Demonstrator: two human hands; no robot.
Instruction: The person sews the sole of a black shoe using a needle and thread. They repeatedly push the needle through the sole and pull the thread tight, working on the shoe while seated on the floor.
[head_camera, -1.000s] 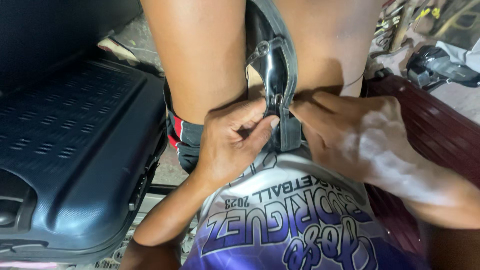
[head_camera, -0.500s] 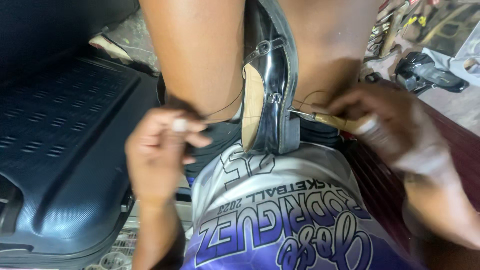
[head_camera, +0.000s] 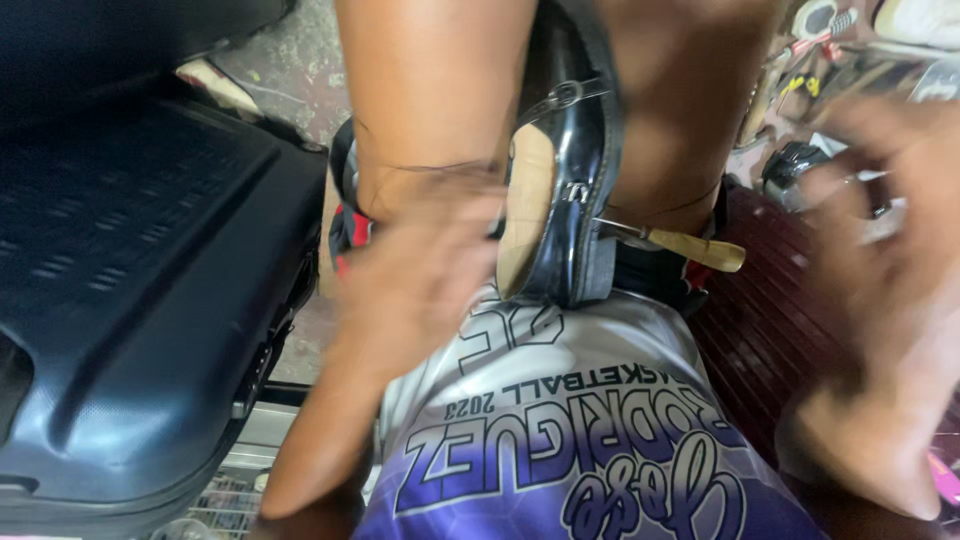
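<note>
A glossy black shoe (head_camera: 570, 180) with a tan insole is clamped upright between my bare knees. An awl with a wooden handle (head_camera: 690, 245) sticks out of its right side, with no hand on it. A thin dark thread (head_camera: 430, 166) runs across my left thigh toward the shoe. My left hand (head_camera: 420, 275) is blurred, just left of the shoe and below the thread. My right hand (head_camera: 890, 290) is also blurred, well off to the right of the shoe and awl. The blur hides both grips.
A big black hard case (head_camera: 130, 300) fills the left side, close to my left arm. A dark red ribbed surface (head_camera: 770, 330) lies on the right. Small tools and clutter (head_camera: 820, 30) sit at the top right. My white and purple shirt (head_camera: 560, 430) covers the lower middle.
Both hands left the shoe's heel and pulled apart with thread. Now the left hand is back near the shoe and the right has swung farther right. The awl stays stuck in the shoe.
</note>
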